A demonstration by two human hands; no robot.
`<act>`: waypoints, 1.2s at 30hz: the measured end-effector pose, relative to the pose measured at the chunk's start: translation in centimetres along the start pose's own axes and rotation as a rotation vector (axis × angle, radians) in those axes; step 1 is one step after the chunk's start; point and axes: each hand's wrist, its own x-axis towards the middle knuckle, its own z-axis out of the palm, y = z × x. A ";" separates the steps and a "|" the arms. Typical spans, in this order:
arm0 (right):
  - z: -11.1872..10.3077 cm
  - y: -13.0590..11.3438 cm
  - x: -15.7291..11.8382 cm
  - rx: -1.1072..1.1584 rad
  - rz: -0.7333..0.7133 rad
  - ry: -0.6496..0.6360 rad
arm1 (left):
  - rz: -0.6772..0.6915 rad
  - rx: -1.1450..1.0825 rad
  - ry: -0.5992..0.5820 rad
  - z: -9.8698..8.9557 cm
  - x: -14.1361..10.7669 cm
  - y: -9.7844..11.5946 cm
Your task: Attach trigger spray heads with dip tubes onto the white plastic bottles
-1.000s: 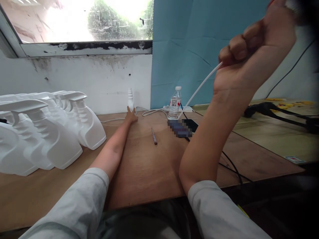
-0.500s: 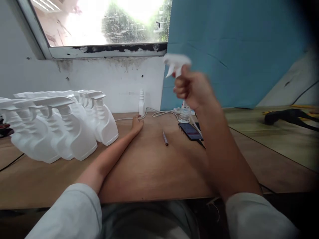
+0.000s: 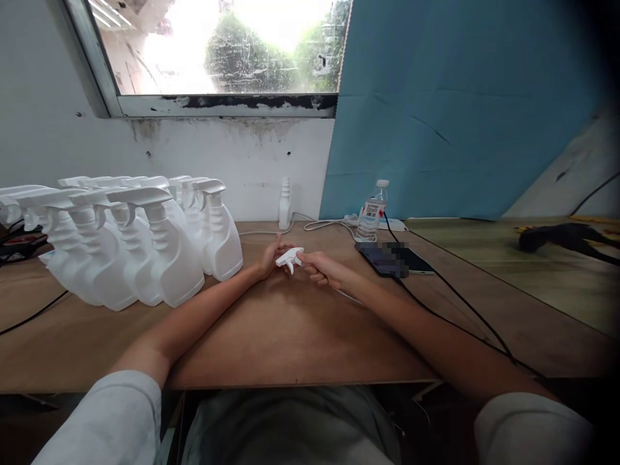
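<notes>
A white spray trigger head (image 3: 290, 258) is gripped by its right end in the fingers of my right hand (image 3: 322, 267), low over the table's middle. A thin tube trails from under that hand toward the right. Just left of the trigger head is my left hand (image 3: 274, 256), palm turned inward with its fingers apart; nothing shows in its grasp. Behind both hands, a small white bottle (image 3: 285, 205) without a trigger head stands upright near the wall.
Several white spray bottles (image 3: 179, 258) with trigger heads stand in rows at the left of the table (image 3: 271, 349). On the right are a clear water bottle (image 3: 371, 216), a phone (image 3: 380, 258) and black cables. A black object (image 3: 547, 237) lies farther right.
My right hand has come down and to the left with the spray trigger head, close to my left hand. My left hand has turned and drawn back from the small bottle.
</notes>
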 end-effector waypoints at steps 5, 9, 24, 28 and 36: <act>-0.5 0.2 -0.1 -0.137 -0.048 0.076 | 0.018 0.031 -0.005 0.1 -0.1 -0.3; -3.1 -0.2 0.8 -0.225 -0.108 0.245 | 0.005 -0.032 0.021 -0.2 -0.1 -0.2; -11.1 2.0 3.0 -0.928 -0.395 0.417 | -0.097 -0.114 -0.001 0.2 -0.3 0.6; -9.9 1.4 2.1 -1.117 -0.526 0.104 | -0.087 -0.089 0.049 0.3 -0.3 0.7; -3.8 1.2 0.8 -1.234 -0.774 0.048 | -0.065 -0.084 0.217 0.0 0.2 0.1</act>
